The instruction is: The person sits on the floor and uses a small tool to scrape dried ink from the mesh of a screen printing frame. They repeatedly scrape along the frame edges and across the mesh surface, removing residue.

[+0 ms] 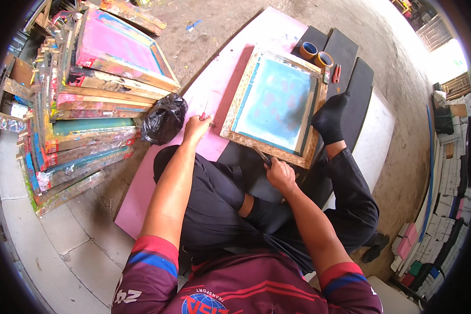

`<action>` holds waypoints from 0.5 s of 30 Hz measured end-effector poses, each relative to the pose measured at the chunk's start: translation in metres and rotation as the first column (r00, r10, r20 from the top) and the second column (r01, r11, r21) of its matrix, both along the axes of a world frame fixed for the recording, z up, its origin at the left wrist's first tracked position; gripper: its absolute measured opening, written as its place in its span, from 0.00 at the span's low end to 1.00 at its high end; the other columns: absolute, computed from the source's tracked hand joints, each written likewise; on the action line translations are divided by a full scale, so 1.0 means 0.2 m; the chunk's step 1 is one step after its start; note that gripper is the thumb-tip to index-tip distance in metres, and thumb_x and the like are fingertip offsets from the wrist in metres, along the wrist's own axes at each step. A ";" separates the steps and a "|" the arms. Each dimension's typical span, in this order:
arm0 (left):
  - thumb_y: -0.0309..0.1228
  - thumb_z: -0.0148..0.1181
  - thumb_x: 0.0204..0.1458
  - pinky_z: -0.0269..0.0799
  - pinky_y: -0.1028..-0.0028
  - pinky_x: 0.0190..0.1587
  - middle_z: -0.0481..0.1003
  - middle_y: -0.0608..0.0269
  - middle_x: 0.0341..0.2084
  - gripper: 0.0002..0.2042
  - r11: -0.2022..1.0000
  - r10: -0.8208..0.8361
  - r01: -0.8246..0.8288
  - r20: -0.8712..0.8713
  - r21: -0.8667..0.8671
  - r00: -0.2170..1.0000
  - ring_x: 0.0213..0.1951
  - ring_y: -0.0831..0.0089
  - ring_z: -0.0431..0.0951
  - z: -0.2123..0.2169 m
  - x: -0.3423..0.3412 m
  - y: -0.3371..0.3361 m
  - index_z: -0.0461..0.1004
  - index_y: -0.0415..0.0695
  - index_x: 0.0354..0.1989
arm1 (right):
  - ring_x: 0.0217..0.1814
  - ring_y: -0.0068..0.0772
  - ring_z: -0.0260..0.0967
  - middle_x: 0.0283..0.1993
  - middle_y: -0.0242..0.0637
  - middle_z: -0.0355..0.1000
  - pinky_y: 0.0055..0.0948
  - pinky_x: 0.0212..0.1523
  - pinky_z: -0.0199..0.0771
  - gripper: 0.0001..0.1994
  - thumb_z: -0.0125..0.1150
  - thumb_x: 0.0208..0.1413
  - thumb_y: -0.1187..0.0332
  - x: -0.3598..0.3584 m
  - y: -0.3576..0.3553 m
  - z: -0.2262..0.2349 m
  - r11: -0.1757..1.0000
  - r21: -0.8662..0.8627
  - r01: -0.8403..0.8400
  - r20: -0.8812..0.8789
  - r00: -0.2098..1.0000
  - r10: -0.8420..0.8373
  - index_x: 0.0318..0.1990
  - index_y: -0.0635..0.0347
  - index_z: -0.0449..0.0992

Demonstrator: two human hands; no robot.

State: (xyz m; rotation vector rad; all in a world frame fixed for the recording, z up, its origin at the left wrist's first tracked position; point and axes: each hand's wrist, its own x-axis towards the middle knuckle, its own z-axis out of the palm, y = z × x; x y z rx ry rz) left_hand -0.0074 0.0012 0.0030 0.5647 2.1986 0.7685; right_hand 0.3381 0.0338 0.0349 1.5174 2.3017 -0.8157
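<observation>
A tall stack of paint-stained wooden frames [99, 137] stands on the left, with a crumpled black plastic bag [164, 119] against its right side, near the left forearm. A flat pink board [220, 78] lies on the floor, with flat black panels [345, 47] to its right. Two round tape rolls [324, 59] sit just beyond the far right corner of a rectangular speckled wooden frame [241, 90] with light-blue mesh [277, 97], which lies in front of the person; a slim red tool [337, 73] is near the rolls. A foot in a black sock [331, 118] crowds the frame's right edge. The hands are well apart. The left hand [198, 128], left of the frame, is closed around a small red-handled tool [203, 116]. The right hand [281, 175] is curled around a dark-handled tool [263, 156], its tip at the frame's near edge; whether it touches, I cannot tell.
</observation>
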 end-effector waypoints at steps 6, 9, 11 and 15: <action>0.46 0.69 0.56 0.67 0.69 0.19 0.76 0.63 0.18 0.20 0.990 -0.002 -0.008 0.072 0.139 0.997 0.16 0.73 0.73 0.04 0.05 -0.02 0.76 0.39 0.27 | 0.47 0.65 0.78 0.38 0.59 0.80 0.57 0.48 0.76 0.20 0.60 0.66 0.52 0.10 0.04 -0.11 0.995 0.090 -0.032 -0.168 0.985 0.047 0.45 0.63 0.77; 0.45 0.69 0.58 0.59 0.76 0.16 0.77 0.67 0.23 0.17 0.979 -0.062 0.026 0.170 0.202 0.983 0.14 0.81 0.65 0.11 0.09 -0.02 0.80 0.41 0.35 | 0.48 0.65 0.77 0.39 0.58 0.80 0.57 0.48 0.75 0.20 0.61 0.65 0.51 0.13 0.05 -0.08 0.998 0.061 -0.025 -0.205 0.978 0.037 0.45 0.62 0.78; 0.42 0.69 0.59 0.58 0.77 0.16 0.78 0.68 0.24 0.14 0.948 -0.203 0.125 0.252 0.294 0.946 0.15 0.83 0.65 0.13 0.11 -0.01 0.80 0.41 0.36 | 0.50 0.65 0.77 0.40 0.59 0.80 0.56 0.50 0.75 0.22 0.62 0.64 0.50 0.13 0.05 -0.05 0.999 0.010 -0.047 -0.232 0.972 0.048 0.49 0.63 0.78; 0.37 0.68 0.60 0.58 0.80 0.17 0.80 0.68 0.27 0.10 0.896 -0.418 0.303 0.387 0.324 0.822 0.17 0.87 0.65 0.22 0.21 -0.02 0.82 0.44 0.40 | 0.54 0.64 0.76 0.43 0.60 0.80 0.54 0.53 0.75 0.27 0.61 0.65 0.49 0.02 0.01 0.00 0.979 -0.184 -0.085 -0.317 0.948 0.023 0.58 0.66 0.77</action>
